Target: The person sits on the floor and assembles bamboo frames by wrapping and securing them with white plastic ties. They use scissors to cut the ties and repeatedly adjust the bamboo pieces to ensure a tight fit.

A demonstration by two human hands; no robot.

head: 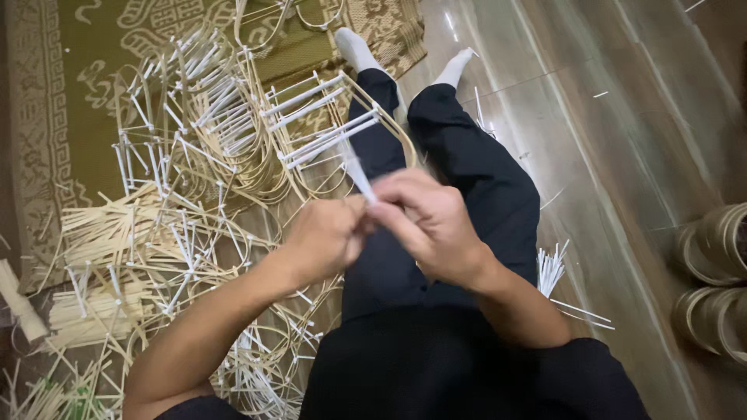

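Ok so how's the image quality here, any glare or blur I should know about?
Head view: a bright streak of glare runs along the glossy wooden floor; both hands, left and right, are softened by motion blur, as is the pale strip they pinch; the bamboo frames on the left read fairly sharp; the rolled bamboo hoops at the right edge look soft.

Dim, warm indoor light. Glare streaks on glossy floor at 12–1 o'clock. Both hands motion-blurred at centre. Corners dark, 3 o'clock edge murky. Overall soft focus, slight wide-angle stretch at edges.
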